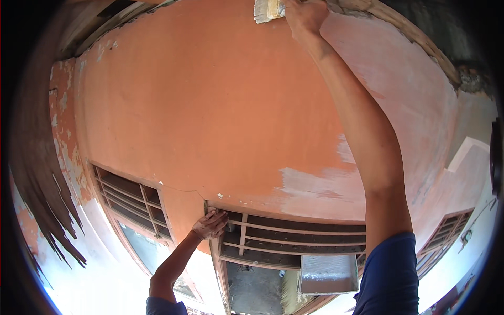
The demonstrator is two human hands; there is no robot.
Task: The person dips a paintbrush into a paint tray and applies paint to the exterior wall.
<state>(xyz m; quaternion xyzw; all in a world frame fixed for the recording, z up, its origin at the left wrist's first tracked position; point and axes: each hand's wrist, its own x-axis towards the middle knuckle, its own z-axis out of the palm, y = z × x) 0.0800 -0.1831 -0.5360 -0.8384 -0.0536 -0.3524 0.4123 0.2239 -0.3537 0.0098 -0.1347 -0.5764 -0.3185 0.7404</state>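
High at the top edge, my right hand (307, 18) is closed round a wide paintbrush (269, 10) with pale, paint-coated bristles. The brush is at the upper part of an orange wall (210, 105). Pale, streaky paint (320, 191) covers the wall to the right and behind my raised arm. Lower down, my left hand (211, 224) grips the wooden frame (216, 252) at the upper left corner of a slatted vent (294, 236). Its fingers bend over the frame's edge, and their tips are partly hidden.
A paint tray (329, 283) with a shiny wet surface sits below the vent, left of my right sleeve. Another slatted vent (131, 199) is at the left. Dark, splintered boards (39, 157) hang at the far left. A rough wooden beam (415, 39) borders the wall's upper right.
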